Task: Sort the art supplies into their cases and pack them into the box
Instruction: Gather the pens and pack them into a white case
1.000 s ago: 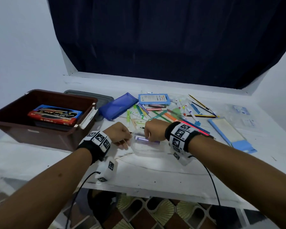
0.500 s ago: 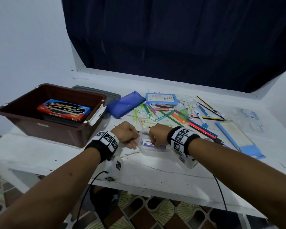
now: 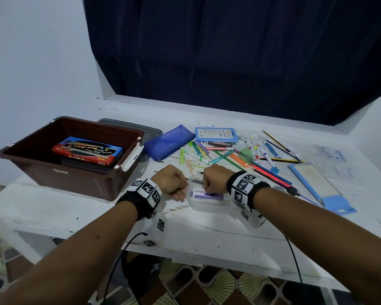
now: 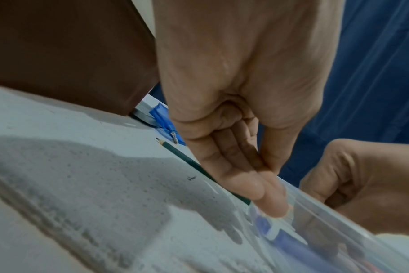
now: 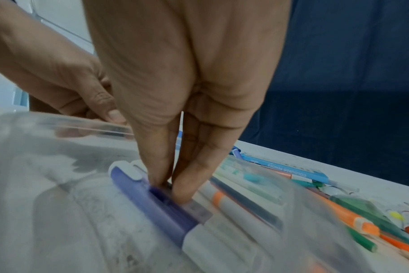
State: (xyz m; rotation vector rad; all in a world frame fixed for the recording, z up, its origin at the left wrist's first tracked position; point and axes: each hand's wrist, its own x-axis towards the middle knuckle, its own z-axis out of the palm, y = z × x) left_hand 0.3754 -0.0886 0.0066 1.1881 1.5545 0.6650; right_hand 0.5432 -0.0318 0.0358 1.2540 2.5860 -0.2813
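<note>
A clear plastic case (image 3: 209, 204) lies on the white table (image 3: 207, 234), with purple pens (image 3: 207, 195) inside it. My left hand (image 3: 180, 192) pinches the case's left rim, thumb on top (image 5: 112, 114), fingers curled under (image 4: 268, 199). My right hand (image 3: 209, 190) reaches down into the case, and its fingertips (image 5: 182, 194) pinch a purple pen (image 5: 152, 203) next to white markers. The brown box (image 3: 70, 181) stands at the left with a red and blue case (image 3: 86, 153) inside.
Loose markers and pencils (image 3: 229, 155) are spread behind the hands. Near them lie a blue zip pouch (image 3: 169, 142), a blue coloured-pencil box (image 3: 216, 134) and an open blue flat case (image 3: 317, 186). A grey lid (image 3: 132, 128) lies behind the box. A dark pencil (image 4: 187, 160) sits by my left hand.
Both hands stay at the clear case. The right hand has shifted slightly along the purple pens, and my head view has swung a little left and closer.
</note>
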